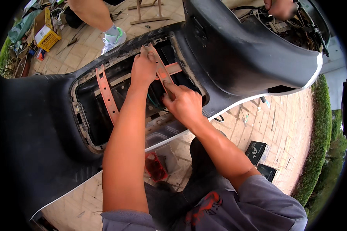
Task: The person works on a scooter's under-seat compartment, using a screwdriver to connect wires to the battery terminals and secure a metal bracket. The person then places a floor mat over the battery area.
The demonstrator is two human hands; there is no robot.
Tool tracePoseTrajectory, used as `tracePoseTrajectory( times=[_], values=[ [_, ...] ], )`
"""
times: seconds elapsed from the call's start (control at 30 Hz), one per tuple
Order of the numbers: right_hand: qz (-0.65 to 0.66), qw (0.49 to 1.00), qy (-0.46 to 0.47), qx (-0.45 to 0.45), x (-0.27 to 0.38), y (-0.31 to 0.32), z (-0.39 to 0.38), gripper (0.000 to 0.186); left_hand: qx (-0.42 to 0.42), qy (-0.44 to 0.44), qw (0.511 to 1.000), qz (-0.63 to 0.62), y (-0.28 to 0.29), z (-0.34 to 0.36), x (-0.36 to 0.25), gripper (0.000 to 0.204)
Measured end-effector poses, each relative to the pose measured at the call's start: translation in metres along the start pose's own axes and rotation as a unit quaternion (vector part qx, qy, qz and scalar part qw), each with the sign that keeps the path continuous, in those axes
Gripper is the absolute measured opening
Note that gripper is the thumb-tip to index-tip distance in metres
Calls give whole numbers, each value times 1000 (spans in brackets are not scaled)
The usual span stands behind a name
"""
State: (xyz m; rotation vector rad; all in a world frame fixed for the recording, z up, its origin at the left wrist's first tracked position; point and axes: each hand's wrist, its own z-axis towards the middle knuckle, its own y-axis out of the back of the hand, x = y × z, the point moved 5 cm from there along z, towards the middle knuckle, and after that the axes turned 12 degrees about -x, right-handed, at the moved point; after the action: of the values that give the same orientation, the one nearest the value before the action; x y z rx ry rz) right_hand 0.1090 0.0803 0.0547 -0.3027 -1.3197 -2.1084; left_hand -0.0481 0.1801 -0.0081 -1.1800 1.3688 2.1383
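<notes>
Across the open compartment in a black scooter's floor [46, 104] lies a pinkish metal strap with holes [160, 66]. My left hand [144, 68] has its fingers closed on the strap's upper end. My right hand [185, 102] grips the same strap lower down, thumb and fingers around it. A short pinkish cross piece [173, 67] sticks out to the right of it. A second pinkish strap [106, 92] spans the compartment's left part. Green wiring [153, 99] shows beneath my hands.
Another person's leg [88, 13] stands beyond the scooter; another hand [281, 7] is at its exposed front wiring. A yellow crate [50, 40], batteries [254, 152] and a red parts tray [153, 165] rest on the paving. A hedge [318, 134] lines the right.
</notes>
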Motion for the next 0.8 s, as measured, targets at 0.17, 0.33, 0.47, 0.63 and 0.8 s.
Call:
tracePoseTrajectory(
  times=[0.17, 0.33, 0.47, 0.63, 0.8],
  values=[
    [7, 1000, -5, 12, -2, 0, -1, 28, -62, -24, 998, 4, 15, -10, -13, 47],
    [15, 996, -1, -82, -1, 12, -2, 16, -68, -19, 997, 24, 3, -6, -8, 49],
    [83, 985, 15, -152, 5, 23, -2, 11, -94, -22, 995, -40, 7, -3, 4, 52],
    [166, 983, 42, -63, -13, 15, 6, 22, 28, 68, 987, -141, 39, -44, -10, 66],
    [134, 968, 213, 14, -20, 32, -7, 22, 66, -4, 989, -132, 38, -69, -1, 82]
  ],
)
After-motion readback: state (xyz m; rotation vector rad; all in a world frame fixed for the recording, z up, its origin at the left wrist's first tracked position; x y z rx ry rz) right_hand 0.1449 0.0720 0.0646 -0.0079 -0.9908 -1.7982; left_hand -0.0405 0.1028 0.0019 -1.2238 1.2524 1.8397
